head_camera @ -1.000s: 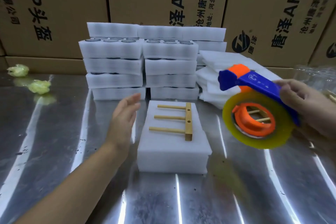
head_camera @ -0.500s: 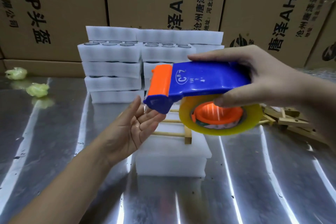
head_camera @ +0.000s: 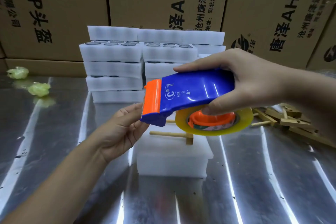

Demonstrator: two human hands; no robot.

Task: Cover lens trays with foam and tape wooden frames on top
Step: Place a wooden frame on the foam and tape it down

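From your head camera, your right hand (head_camera: 251, 82) is wrapped around the blue tape dispenser (head_camera: 192, 92), fingers over its top and thumb pressed underneath by the orange hub. You hold it in the air above the middle of the metal table (head_camera: 54, 151), orange nose pointing left and slightly down. The yellowish tape roll (head_camera: 214, 129) hangs below your grip.

Your left hand (head_camera: 121, 129) is turned palm up, its fingertips right at the dispenser's orange nose, beside the toothed edge. The nose hides those fingertips, so you cannot tell whether they pinch the tape end or only touch the plastic.

The foam-covered tray (head_camera: 171, 158) lies flat on the table directly beneath the dispenser, between your two forearms and apart from both hands. On top of it rests the wooden frame (head_camera: 171, 134), partly hidden behind the roll; one dowel and the end of its crossbar show.

Behind it stand stacks of white lens trays (head_camera: 112, 67), some with dark round lenses visible on top. A loose pile of wooden frames (head_camera: 283, 120) lies to the right under your right wrist. Two crumpled green wads (head_camera: 38, 89) sit far left, and cardboard boxes (head_camera: 54, 5) line the back.
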